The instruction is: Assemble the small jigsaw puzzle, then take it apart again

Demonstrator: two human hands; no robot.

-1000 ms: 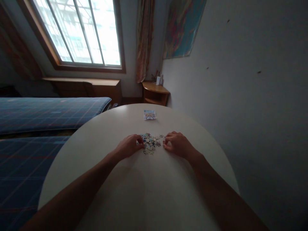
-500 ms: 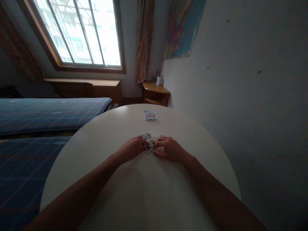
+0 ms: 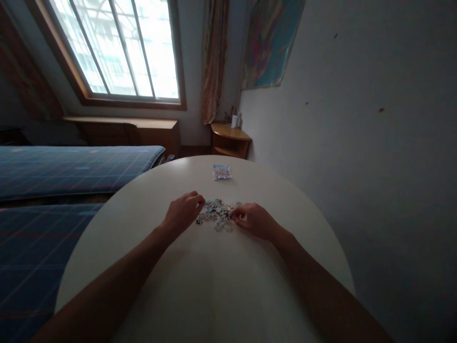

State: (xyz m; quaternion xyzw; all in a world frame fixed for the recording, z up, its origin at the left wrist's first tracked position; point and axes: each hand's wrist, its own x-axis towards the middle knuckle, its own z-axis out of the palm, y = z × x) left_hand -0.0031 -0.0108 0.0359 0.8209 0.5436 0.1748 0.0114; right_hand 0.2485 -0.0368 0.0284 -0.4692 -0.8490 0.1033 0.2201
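Loose jigsaw puzzle pieces, small and mixed white, blue and dark, lie in a flat heap on the round white table. My left hand hovers at the heap's left edge, its fingers bent and drawn together; whether a piece is between the fingertips is too small to tell. At the right edge of the heap, my right hand has thumb and forefinger pinched at a dark puzzle piece. Beyond the heap lies a small square picture packet, apart from both hands.
A mattress with a blue plaid cover stands left of the table. The white wall runs close along the right side. Behind are a wooden corner shelf and a long wooden desk under the window.
My left hand has lifted off the heap and moved left and slightly away from me, uncovering pieces on that side. My right hand has shifted slightly right, its fingers drawn into a pinch.
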